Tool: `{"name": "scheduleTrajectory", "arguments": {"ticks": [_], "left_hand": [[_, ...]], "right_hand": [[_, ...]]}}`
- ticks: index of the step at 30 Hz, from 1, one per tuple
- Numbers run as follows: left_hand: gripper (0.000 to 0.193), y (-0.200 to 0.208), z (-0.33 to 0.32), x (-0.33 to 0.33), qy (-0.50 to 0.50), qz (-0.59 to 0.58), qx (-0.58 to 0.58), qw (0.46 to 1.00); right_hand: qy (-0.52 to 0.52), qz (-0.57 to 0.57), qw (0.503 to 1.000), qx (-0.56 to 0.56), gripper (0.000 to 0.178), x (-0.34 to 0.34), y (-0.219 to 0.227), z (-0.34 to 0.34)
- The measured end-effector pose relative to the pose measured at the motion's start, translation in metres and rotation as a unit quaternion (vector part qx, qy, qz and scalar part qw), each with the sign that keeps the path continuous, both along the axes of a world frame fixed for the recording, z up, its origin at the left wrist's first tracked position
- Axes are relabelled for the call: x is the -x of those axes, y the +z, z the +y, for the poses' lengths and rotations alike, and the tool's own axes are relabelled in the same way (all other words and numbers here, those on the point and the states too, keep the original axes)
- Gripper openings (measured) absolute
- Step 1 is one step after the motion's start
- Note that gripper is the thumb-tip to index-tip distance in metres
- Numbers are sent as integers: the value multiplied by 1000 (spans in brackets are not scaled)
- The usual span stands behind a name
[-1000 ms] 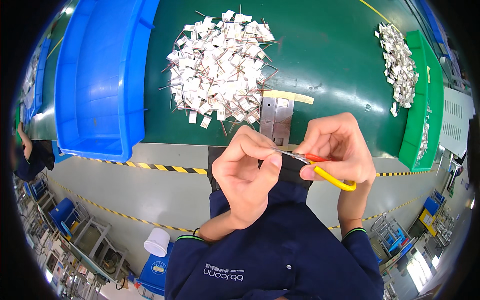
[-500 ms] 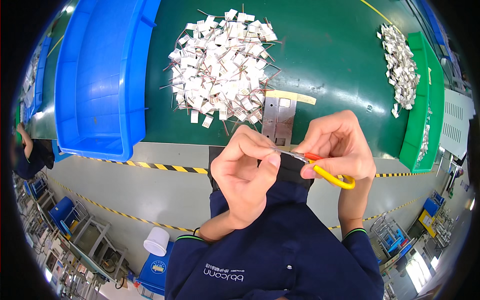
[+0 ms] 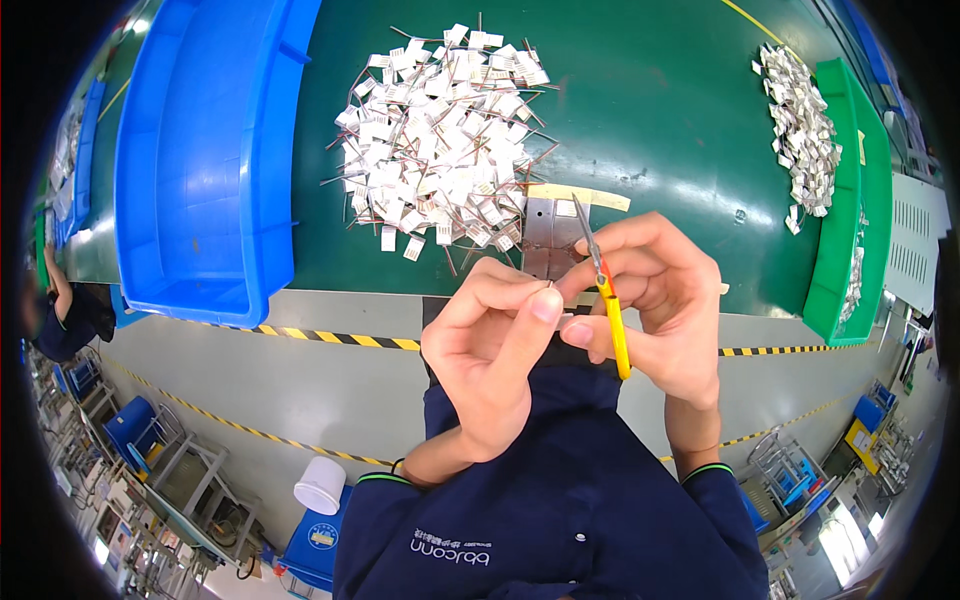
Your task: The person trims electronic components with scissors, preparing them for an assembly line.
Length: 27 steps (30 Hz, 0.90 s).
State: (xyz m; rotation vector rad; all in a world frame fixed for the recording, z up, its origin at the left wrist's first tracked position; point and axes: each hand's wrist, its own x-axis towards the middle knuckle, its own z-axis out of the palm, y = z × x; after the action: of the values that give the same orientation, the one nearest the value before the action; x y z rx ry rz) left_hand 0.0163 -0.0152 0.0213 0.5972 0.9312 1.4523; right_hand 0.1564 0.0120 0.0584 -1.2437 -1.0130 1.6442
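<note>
My left hand (image 3: 485,345) is raised over the near table edge, with thumb and forefinger pinched together. A tiny dark tip shows at the pinch, perhaps a wire end; the rest is hidden by the fingers. Close against it, my right hand (image 3: 655,310) holds a pair of scissors (image 3: 614,320) with yellow and red handles. Their metal blades point up and away from me. The right thumb and fingertips almost meet the left fingertips. Beyond both hands lies a heap of small white connectors with dark and reddish wires (image 3: 435,140).
A big blue bin (image 3: 270,200) stands to the left of the heap. A metal plate (image 3: 545,240) sits at the table edge beside a yellowish strip (image 3: 600,197). More white pieces (image 3: 800,140) lie by a green tray (image 3: 848,200) on the right. A person (image 3: 68,310) is at far left.
The scissors have turned from pointing left at the left fingertips to pointing up and away. My right hand has shifted slightly left, its fingertips nearer the left pinch.
</note>
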Motion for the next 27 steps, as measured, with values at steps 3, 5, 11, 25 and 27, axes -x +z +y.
{"name": "scheduleTrajectory", "arguments": {"ticks": [3, 5, 11, 25, 27], "left_hand": [[5, 1, 0, -2, 7, 5, -6, 1000], [7, 2, -1, -4, 13, 3, -12, 1000], [11, 4, -1, -3, -12, 14, -3, 1000], [13, 3, -5, -6, -18, 27, -37, 999], [12, 4, -3, -6, -19, 13, -32, 999]], "right_hand": [[-3, 25, 1000, 6, 41, -2, -5, -4], [-2, 33, 999, 11, 40, -2, -7, -5], [-47, 51, 998, 14, 37, -4, -8, -8], [-107, 36, 992, -50, 40, 5, -9, -19], [-101, 23, 993, -62, 40, 5, -10, -19]]}}
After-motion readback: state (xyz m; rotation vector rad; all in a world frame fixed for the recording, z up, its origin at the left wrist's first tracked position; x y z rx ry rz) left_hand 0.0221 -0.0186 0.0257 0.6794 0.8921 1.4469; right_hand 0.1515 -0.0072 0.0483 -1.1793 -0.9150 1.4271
